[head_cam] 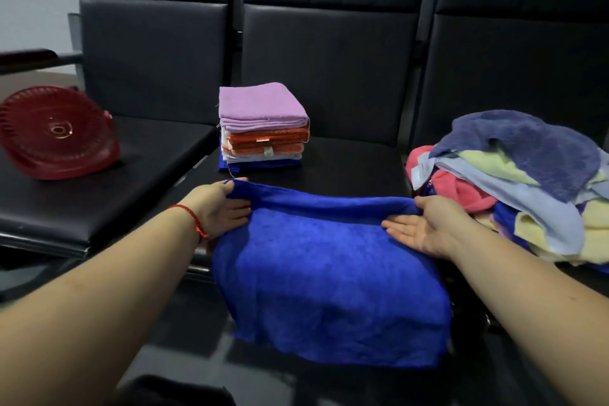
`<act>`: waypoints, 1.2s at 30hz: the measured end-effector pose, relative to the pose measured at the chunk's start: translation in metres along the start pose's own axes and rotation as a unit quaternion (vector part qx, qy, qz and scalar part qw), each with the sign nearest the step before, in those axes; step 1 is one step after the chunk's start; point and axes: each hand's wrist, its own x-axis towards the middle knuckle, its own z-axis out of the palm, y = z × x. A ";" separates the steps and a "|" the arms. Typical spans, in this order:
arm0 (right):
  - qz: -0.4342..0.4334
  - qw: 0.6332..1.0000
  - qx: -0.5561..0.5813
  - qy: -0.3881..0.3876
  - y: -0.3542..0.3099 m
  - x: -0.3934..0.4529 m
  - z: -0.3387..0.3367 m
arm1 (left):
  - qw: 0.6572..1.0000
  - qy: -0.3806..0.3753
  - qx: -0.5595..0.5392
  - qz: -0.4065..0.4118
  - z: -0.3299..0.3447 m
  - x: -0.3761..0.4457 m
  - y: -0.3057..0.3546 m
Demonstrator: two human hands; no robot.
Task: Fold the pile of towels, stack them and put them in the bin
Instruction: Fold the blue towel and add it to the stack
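Observation:
A bright blue towel (329,277) hangs over the front edge of the middle black seat (349,161). My left hand (220,204) pinches its far left corner between thumb and fingers. My right hand (425,224) holds the far right corner, palm up with the thumb over the cloth edge. Behind the towel stands a neat stack of folded towels (262,128), purple on top, orange, white and blue beneath. A loose pile of unfolded towels (520,188) in navy, yellow, pink and light blue lies on the right seat. A red plastic bin (56,132) lies tipped on the left seat.
Three black padded chairs stand side by side with tall backs (329,43) behind the seats. Dark floor shows below the hanging towel. A red string bracelet (194,217) circles my left wrist.

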 end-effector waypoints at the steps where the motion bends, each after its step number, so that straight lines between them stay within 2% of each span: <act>1: -0.009 1.000 0.013 -0.001 -0.003 0.009 0.005 | 1.000 -0.001 -0.002 0.009 0.001 0.007 0.003; 10: -0.112 0.990 0.086 -0.028 -0.045 0.094 0.042 | 0.991 0.031 -0.082 0.105 0.022 0.077 0.032; 14: -0.136 0.983 0.119 -0.035 -0.068 0.113 0.050 | 0.988 0.039 -0.078 0.127 0.025 0.092 0.047; 17: -0.130 0.983 0.123 -0.036 -0.074 0.112 0.050 | 0.988 0.038 -0.072 0.135 0.024 0.090 0.052; 20: -0.128 0.989 0.073 -0.026 -0.065 0.110 0.042 | 0.987 0.036 -0.072 0.142 0.023 0.077 0.047; 27: -0.140 0.985 0.097 0.024 -0.051 0.065 0.013 | 0.985 0.037 -0.040 0.162 0.024 0.018 0.023; 30: -0.123 0.984 0.126 0.015 -0.037 0.042 0.001 | 0.990 0.033 -0.012 0.134 0.023 -0.007 0.007; 32: -0.098 0.986 0.137 0.009 -0.016 0.028 -0.010 | 0.996 0.026 0.017 0.085 0.023 -0.024 -0.010; 36: -0.100 0.991 0.079 0.040 0.014 0.024 -0.032 | 0.999 0.021 0.024 0.016 0.021 -0.048 -0.042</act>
